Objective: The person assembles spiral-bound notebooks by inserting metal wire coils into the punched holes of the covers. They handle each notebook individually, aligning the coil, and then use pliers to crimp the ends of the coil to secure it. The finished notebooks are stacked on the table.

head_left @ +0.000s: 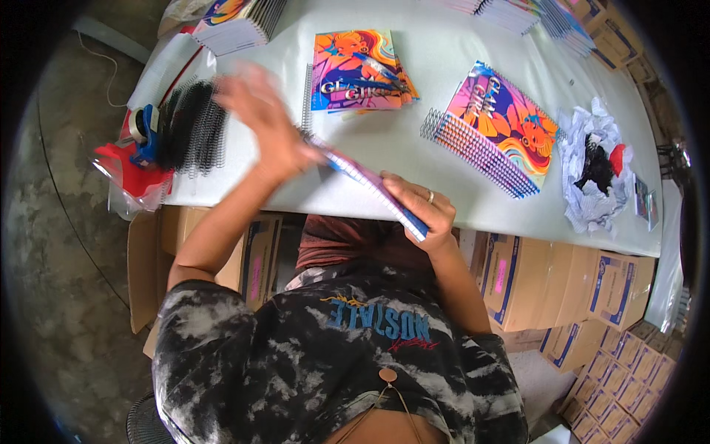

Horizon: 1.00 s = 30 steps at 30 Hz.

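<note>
A notebook (pixel 377 191) is held edge-on at the table's front edge, its page edges and blue cover corner showing. My right hand (pixel 423 209), with a ring on one finger, is closed around its near end. My left hand (pixel 266 129) is blurred by motion at the notebook's far end, its fingers stretched out and its thumb side close to the binding edge. Whether that thumb touches the notebook is unclear. Left of this hand lies a heap of black spiral binding coils (pixel 194 126). Beyond both hands sits a small pile of colourful notebooks (pixel 355 70) with pens on top.
A stack of spiral-bound notebooks (pixel 503 129) stands on the right of the white table (pixel 296 196). Crumpled paper (pixel 584 200) holds black and red scraps. A blue tape dispenser (pixel 146 137) sits by red plastic (pixel 122 166). Cardboard boxes (pixel 543 281) fill the space below.
</note>
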Each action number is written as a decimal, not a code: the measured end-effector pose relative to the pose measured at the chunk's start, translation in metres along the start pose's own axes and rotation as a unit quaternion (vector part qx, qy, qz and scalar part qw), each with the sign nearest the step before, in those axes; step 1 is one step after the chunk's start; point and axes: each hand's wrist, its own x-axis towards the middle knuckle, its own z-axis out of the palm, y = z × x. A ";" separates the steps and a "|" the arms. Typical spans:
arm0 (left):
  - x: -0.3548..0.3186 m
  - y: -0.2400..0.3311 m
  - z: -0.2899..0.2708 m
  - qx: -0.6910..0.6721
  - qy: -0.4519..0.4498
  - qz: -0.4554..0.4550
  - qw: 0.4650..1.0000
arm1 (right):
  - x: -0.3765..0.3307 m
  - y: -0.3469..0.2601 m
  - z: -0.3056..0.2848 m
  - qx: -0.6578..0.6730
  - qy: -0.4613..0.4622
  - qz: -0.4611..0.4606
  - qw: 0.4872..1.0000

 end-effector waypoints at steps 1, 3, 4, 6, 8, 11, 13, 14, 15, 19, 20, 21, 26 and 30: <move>-0.052 0.015 0.002 -0.141 -0.122 -0.011 0.982 | -0.003 0.006 0.001 0.002 0.017 0.001 1.000; -0.069 0.026 -0.008 -0.086 -0.104 0.183 0.974 | -0.007 0.011 0.000 0.007 0.040 0.015 0.999; -0.037 0.026 -0.017 -0.040 -0.064 0.282 0.956 | -0.003 0.008 -0.001 0.022 0.028 -0.008 0.999; -0.011 -0.012 -0.020 0.015 0.052 0.119 0.991 | 0.002 -0.001 0.001 0.010 -0.007 0.003 1.000; 0.003 -0.006 -0.002 -0.014 0.081 0.000 0.997 | 0.008 0.002 0.003 0.027 -0.005 0.003 1.000; -0.033 0.021 -0.004 -0.091 -0.096 0.087 0.987 | 0.002 0.007 0.003 0.003 0.036 0.010 0.999; -0.048 0.037 -0.019 -0.129 -0.082 0.208 0.966 | -0.001 0.003 0.001 0.023 0.020 0.010 0.999; -0.048 0.037 -0.022 -0.127 -0.056 0.206 0.969 | -0.002 -0.001 0.000 0.034 0.010 0.015 0.999; -0.043 0.031 -0.018 -0.120 -0.022 0.211 0.970 | 0.003 0.001 -0.001 0.013 -0.005 0.012 1.000; -0.049 0.034 0.003 -0.156 -0.081 0.095 0.980 | 0.004 -0.002 0.004 0.007 -0.012 0.023 1.000; -0.055 0.038 -0.002 -0.169 -0.107 0.139 0.970 | 0.000 0.002 0.003 0.004 0.001 0.020 1.000; -0.061 0.043 -0.008 -0.184 -0.136 0.181 0.957 | -0.003 0.007 0.001 0.000 0.014 0.018 1.000; -0.018 0.029 -0.003 -0.131 0.034 0.110 0.985 | 0.008 0.002 0.004 0.046 -0.020 0.000 0.999; -0.071 0.051 0.005 -0.195 -0.091 0.118 0.970 | 0.001 0.006 0.007 0.018 0.018 0.038 0.999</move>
